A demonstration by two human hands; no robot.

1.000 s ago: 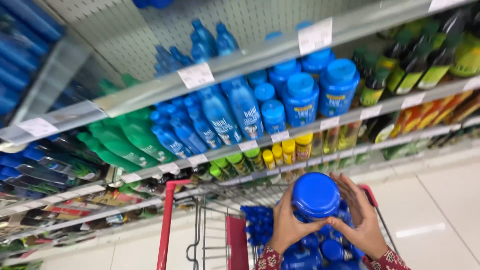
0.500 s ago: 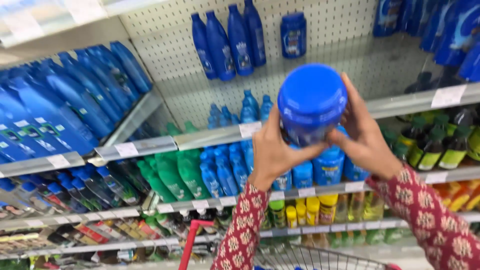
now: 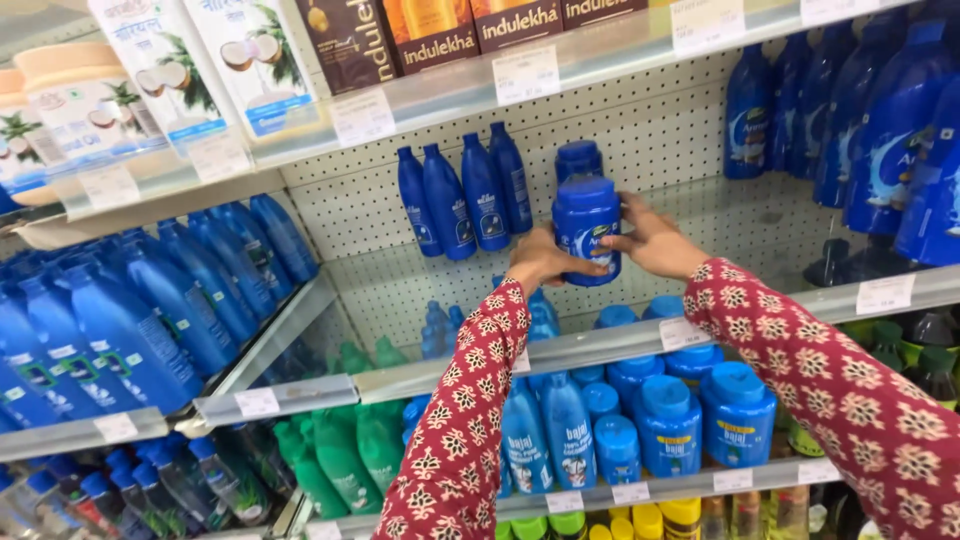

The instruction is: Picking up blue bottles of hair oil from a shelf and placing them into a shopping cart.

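Observation:
Both my hands grip a squat blue plastic jar [image 3: 587,230] with a blue lid, held over the glass shelf [image 3: 700,215] in front of the white pegboard back. My left hand [image 3: 545,262] clasps its lower left side and my right hand [image 3: 655,240] its right side. A matching blue jar [image 3: 578,159] stands just behind it on the shelf. To the left of the jars stand several slim blue bottles [image 3: 465,198]. Both my sleeves are red with a white flower print.
Large blue bottles [image 3: 880,130] fill the shelf's right end and the angled shelves at left [image 3: 130,310]. Below are more blue jars [image 3: 690,415] and green bottles [image 3: 345,455]. Boxes [image 3: 430,30] line the top shelf. White price tags [image 3: 527,72] edge the shelves.
My hands have carried the blue jar up from the trolley and forward to the glass shelf. My view has risen, so the trolley is out of sight.

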